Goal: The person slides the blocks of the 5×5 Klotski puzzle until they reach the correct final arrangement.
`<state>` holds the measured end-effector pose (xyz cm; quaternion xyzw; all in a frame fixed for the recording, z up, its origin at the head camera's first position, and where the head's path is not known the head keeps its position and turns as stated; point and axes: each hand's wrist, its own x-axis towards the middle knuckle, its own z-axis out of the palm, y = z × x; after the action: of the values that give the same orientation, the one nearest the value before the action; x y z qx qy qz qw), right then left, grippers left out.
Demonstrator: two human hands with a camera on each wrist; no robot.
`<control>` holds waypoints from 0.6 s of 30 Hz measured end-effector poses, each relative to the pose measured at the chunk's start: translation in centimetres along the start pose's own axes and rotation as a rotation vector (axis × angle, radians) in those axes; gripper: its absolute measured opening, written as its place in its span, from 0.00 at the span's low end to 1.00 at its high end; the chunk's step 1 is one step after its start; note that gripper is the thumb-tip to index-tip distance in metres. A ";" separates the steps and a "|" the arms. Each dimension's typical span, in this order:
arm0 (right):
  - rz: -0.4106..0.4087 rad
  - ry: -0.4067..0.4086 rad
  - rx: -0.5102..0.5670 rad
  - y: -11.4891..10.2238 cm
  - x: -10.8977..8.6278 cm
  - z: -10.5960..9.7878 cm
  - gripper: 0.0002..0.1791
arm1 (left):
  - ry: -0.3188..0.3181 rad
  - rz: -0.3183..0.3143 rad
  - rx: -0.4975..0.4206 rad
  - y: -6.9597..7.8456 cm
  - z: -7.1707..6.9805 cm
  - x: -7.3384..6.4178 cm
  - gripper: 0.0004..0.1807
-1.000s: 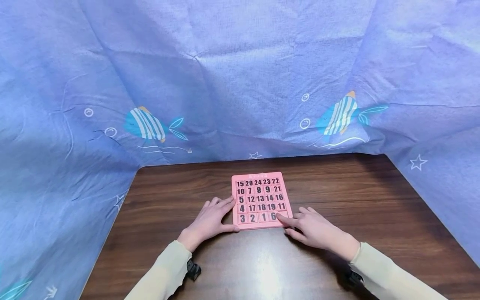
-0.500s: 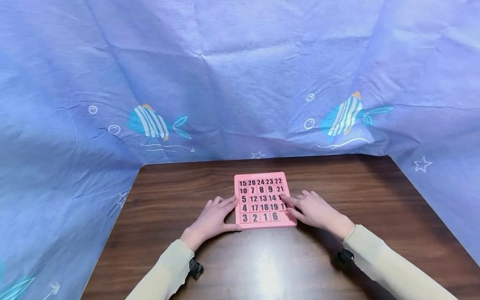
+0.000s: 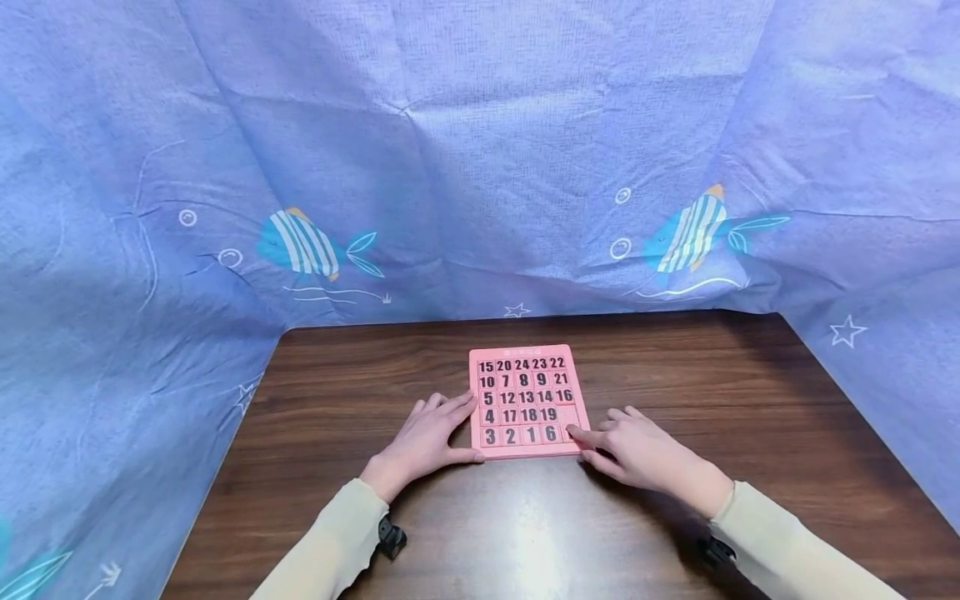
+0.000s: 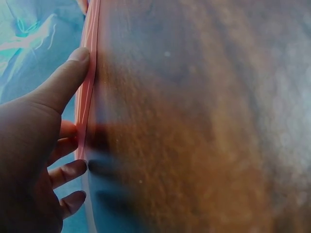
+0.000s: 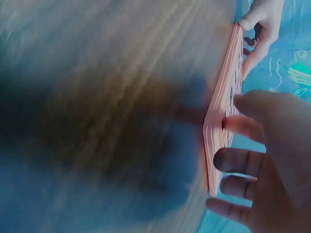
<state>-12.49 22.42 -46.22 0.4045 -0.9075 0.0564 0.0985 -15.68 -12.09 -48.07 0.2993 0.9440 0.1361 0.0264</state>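
Observation:
A pink sliding number puzzle [image 3: 517, 451] lies flat on the table, its numbered tiles in rows. My left hand [image 3: 422, 443] steadies it at the near left corner, thumb along the front edge and fingers against the left side. In the left wrist view the thumb [image 4: 68, 77] presses on the puzzle's side wall [image 4: 89, 63]. My right hand [image 3: 637, 450] touches the bottom right tile [image 3: 567, 436] with its index fingertip, which covers most of its number. Just above that tile, right of 19, is a gap. In the right wrist view the other fingers hang beside the puzzle's corner.
The brown wooden table [image 3: 360, 367] reflects a bright light near its front. Behind it and at the sides hangs a blue cloth [image 3: 495, 167] printed with fish. A black band [image 3: 390, 537] shows at the left wrist, another [image 3: 717, 550] at the right.
My right hand went up to the right column, then back down toward me. The 11 tile slid from the fourth row into the bottom right corner. My left hand kept its place on the puzzle.

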 end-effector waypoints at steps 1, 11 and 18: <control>-0.008 -0.007 0.016 0.1 0.0 -0.1 0.19 | 0.003 0.003 0.001 0.0 0.0 0.0 0.52; 0.160 -0.111 0.099 3.1 2.4 0.3 0.25 | -0.008 -0.006 0.000 0.0 0.1 0.1 0.51; 0.176 -0.161 0.100 3.4 2.5 0.7 0.25 | -0.015 -0.013 -0.010 0.1 0.0 0.1 0.51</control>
<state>-16.76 22.73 -46.38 0.3310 -0.9405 0.0772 -0.0001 -15.72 -11.98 -48.08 0.2939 0.9451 0.1384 0.0357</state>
